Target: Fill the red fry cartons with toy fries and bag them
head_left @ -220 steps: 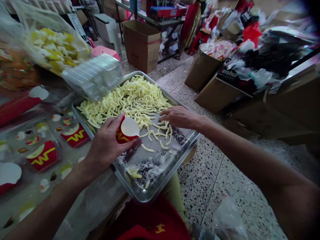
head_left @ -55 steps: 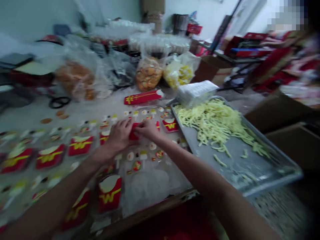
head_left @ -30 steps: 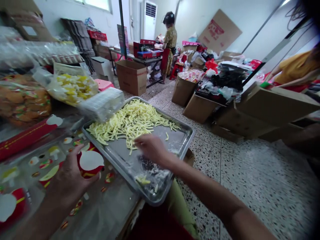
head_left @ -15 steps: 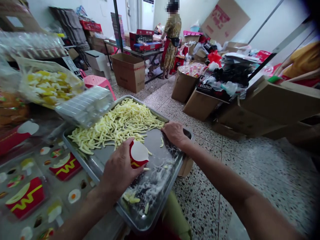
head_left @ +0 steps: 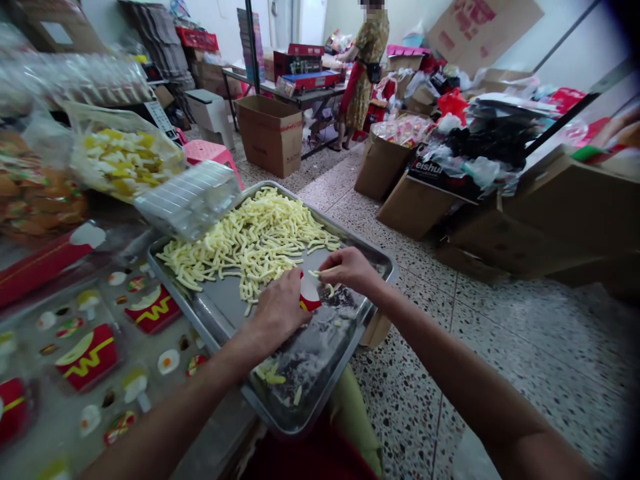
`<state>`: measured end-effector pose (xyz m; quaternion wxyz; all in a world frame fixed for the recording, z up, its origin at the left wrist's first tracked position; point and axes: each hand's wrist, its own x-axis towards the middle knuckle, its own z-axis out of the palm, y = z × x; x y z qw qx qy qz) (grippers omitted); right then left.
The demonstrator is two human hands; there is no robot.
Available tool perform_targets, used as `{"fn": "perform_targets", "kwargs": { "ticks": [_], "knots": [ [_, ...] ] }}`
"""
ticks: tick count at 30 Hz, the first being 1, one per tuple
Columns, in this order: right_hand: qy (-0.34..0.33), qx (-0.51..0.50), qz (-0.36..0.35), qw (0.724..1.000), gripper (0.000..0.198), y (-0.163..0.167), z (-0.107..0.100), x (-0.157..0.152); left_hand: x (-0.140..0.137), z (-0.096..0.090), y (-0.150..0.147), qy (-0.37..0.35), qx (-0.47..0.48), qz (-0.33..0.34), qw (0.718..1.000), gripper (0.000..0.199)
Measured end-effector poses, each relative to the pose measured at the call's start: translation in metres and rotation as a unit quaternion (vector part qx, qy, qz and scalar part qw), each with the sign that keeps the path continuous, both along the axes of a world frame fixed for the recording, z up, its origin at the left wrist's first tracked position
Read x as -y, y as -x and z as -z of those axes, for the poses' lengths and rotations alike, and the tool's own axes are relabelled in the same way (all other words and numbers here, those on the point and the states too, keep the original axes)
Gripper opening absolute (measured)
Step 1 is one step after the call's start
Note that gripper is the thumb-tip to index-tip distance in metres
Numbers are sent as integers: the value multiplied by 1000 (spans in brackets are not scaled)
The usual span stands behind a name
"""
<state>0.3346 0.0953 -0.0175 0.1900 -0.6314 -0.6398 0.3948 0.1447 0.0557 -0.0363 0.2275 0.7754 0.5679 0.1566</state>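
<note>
Left hand point(head_left: 280, 305) curled around one red carton point(head_left: 310, 291), above one metal tray point(head_left: 220, 305). Right hand point(head_left: 351, 269) just beside; fingertips pinched on one pale strip point(head_left: 315, 273). Heaped strips point(head_left: 273, 227) uncountable. Three more cartons point(head_left: 89, 358) on table point(head_left: 220, 427), one cut by view edge.

This looks like a small packing workshop — cardboard boxes point(head_left: 270, 139) crowd the speckled floor point(head_left: 410, 393), filled clear bags point(head_left: 125, 160) bulge at left, red-and-yellow cartons point(head_left: 90, 358) repeat in packaging near left, a metal tray point(head_left: 220, 300) holds heaped pale strips point(head_left: 270, 227) — and a person point(head_left: 371, 50) stands at a far desk point(head_left: 327, 94).
</note>
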Motion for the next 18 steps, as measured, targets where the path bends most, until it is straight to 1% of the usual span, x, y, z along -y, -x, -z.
{"fn": "perform_targets", "kwargs": {
  "ticks": [1, 2, 3, 4, 6, 8, 10, 13, 14, 16, 18],
  "knots": [
    [28, -76, 3, 997, 19, 6, 0, 2, 0, 1, -4, 9, 21, -9, 1000, 68],
    [48, -128, 7, 991, 18, 11, 0, 3, 0, 2, -8, 19, 47, -22, 998, 67],
    [55, -148, 11, 987, 19, 16, -1, 4, 0, 3, -11, 28, 72, -39, 996, 67],
    [51, -149, 11, 987, 20, 20, -2, 3, 0, 4, -14, 36, 96, -56, 993, 67],
    [21, -117, -3, 993, 23, 23, -6, 2, 1, 8, -19, 39, 142, -74, 986, 68],
    [-10, -79, -40, 996, 23, 19, -12, -1, 3, 12, -21, 22, 184, -73, 980, 70],
    [-25, -53, -70, 996, 24, 12, -20, -1, 4, 15, -21, -2, 217, -68, 974, 72],
    [-28, -60, -98, 993, 43, 0, -29, 2, 3, 17, -22, -30, 233, -71, 969, 72],
    [-37, -65, -107, 991, 45, -2, -30, 4, 2, 17, -23, -36, 235, -69, 969, 72],
    [-80, -55, -112, 989, 40, -3, -30, 10, 1, 17, -24, -49, 241, -62, 967, 73],
    [-145, -3, -98, 985, 31, 0, -29, 15, 1, 17, -26, -63, 250, -62, 964, 75]
  ]
}}
